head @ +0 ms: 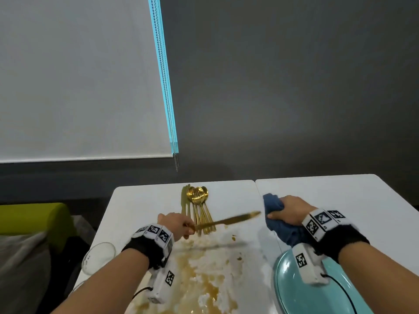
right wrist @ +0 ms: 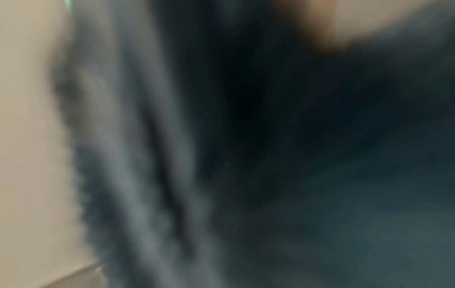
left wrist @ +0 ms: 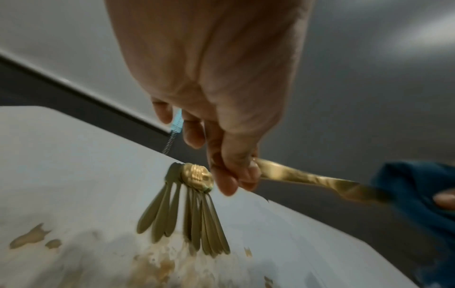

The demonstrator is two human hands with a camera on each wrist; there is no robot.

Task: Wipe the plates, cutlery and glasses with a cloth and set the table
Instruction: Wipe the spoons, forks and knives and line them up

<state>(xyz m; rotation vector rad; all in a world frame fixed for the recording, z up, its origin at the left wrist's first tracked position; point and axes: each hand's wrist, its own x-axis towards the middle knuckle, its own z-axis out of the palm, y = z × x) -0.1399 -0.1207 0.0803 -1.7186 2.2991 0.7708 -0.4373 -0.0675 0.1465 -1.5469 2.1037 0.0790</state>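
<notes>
At the far left, 2 glasses (head: 98,257) are standing at the table's (head: 140,200) near edge, not yet touched by either hand. Next along, the left hand (head: 175,224) is curling its fingers round the handle of a gold knife (head: 229,220), holding it off the table with the blade pointing right toward the cloth. Behind it, the remaining gold cutlery (head: 198,207) is lying fanned on the table, above a brown smear (head: 199,268). Further right, the right hand (head: 291,210) is gripping a bunched blue cloth (head: 275,214), which is filling the blurred right wrist view. A teal plate (head: 294,288) is sitting below that wrist. The step in hand looks like wiping cutlery, 1 piece at a time. The next move probably calls for bringing blade and cloth together, folding the cloth round the blade and drawing it along.
</notes>
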